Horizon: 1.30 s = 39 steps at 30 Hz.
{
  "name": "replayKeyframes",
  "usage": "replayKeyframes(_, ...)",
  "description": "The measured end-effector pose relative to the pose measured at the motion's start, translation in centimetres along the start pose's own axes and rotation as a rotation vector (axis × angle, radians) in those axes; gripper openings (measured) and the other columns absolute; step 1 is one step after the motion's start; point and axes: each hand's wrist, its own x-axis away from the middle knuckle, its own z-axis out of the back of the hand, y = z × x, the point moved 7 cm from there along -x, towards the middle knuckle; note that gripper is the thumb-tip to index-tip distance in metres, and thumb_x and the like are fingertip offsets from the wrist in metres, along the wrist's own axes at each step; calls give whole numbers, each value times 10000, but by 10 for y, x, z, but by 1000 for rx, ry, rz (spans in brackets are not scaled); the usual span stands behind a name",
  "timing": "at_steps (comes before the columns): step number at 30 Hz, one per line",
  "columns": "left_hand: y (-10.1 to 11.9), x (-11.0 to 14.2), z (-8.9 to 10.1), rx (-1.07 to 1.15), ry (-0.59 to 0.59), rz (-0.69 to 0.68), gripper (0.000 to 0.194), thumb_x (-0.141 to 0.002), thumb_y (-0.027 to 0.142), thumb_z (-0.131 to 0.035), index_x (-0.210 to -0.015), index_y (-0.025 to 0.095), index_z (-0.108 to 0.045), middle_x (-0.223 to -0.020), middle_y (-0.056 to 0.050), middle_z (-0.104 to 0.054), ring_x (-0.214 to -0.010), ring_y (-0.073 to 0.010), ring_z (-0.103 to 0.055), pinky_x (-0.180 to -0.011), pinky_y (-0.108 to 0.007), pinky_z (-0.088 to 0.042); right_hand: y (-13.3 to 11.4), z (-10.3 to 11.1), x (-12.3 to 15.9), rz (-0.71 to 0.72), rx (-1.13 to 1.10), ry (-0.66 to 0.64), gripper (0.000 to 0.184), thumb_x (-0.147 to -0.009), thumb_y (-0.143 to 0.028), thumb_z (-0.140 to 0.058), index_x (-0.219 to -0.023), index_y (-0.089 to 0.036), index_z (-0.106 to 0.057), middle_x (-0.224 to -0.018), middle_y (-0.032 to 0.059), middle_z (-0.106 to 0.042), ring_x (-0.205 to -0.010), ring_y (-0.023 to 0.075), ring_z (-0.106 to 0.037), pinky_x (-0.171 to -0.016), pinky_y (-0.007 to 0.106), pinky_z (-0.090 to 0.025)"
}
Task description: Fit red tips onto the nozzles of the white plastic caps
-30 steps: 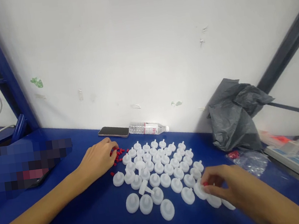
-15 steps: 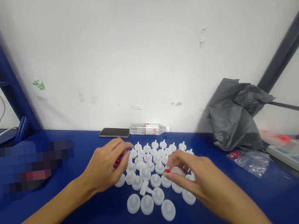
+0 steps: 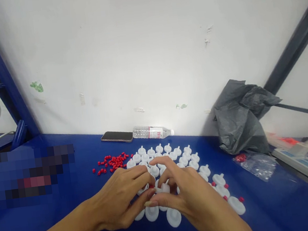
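1. Clock centred on the hands, 12 o'clock toward the wall.
2. Left hand (image 3: 122, 198): thumb and fingers pinched on a small red plastic cap (image 3: 151, 186), mostly hidden by the fingertips.
3. Right hand (image 3: 194, 191): grasping a small white plastic piece (image 3: 164, 188) between thumb and curled fingers. Its narrow end points to 9 o'clock, toward the red cap; whether the two touch, cannot tell.
4. White round plastic discs with short stems (image 3: 167, 149), in rows beneath the hands and toward 12 o'clock.
5. Loose pile of small red plastic caps (image 3: 117, 161) at 10 to 11 o'clock, near the discs. A few more red caps (image 3: 241, 199) at 3 o'clock, close beside the outermost discs.
6. Dark-screened phone (image 3: 116, 136), 11 o'clock; clear plastic bottle (image 3: 153, 132) on its side, 12 o'clock.
7. Crumpled grey plastic bag (image 3: 238, 120), 2 o'clock.
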Motion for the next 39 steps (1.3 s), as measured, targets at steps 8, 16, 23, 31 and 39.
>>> replayKeyframes(8,1,-5,-7,237,-77,173,312,-1042,293,-260,-823,195,-460,-767,5,-533,-655,-133,-463,-654,-285,-359,0,1,2,-25,9,88,358,-912,-461,-649,-1207,-321,-504,-748,-84,-686,-620,130,-593,-573,218,-420)
replayKeyframes(16,-60,5,12,867,294,667,418,-960,426,-377,-631,223,-218,-581,58,-183,-495,-104,-180,-443,-262,-198,19,45,12,-47,345,337,179,-879,-419,-659,-937,-271,-577,-684,-49,-705,-504,145,-619,-514,232,-426)
replayKeyframes(23,-120,24,71,-164,395,777,324,-967,405,-398,-751,206,-533,-665,12,-512,-641,-164,-462,-615,-310,-336,63,112,54,-188,457,365,285,-892,-558,-562,-901,-290,-657,-919,-1,-741,-810,208,-703,-652,258,-516)
replayKeyframes(31,-133,26,44,-439,121,781,387,-976,400,-337,-983,248,-693,-1118,-61,-671,-1052,-291,-546,-759,-393,-475,82,81,61,-327,317,6,154,-859,-392,-633,-790,-282,-716,-826,-15,-729,-806,181,-657,-713,258,-476)
replayKeyframes(39,-149,34,41,-513,42,799,334,-922,360,-392,-989,244,-698,-1142,-70,-688,-1076,-320,-553,-740,-418,-514,92,73,51,-393,296,-79,123,-829,-347,-658,-903,-290,-738,-761,-21,-705,-698,157,-630,-578,234,-421)
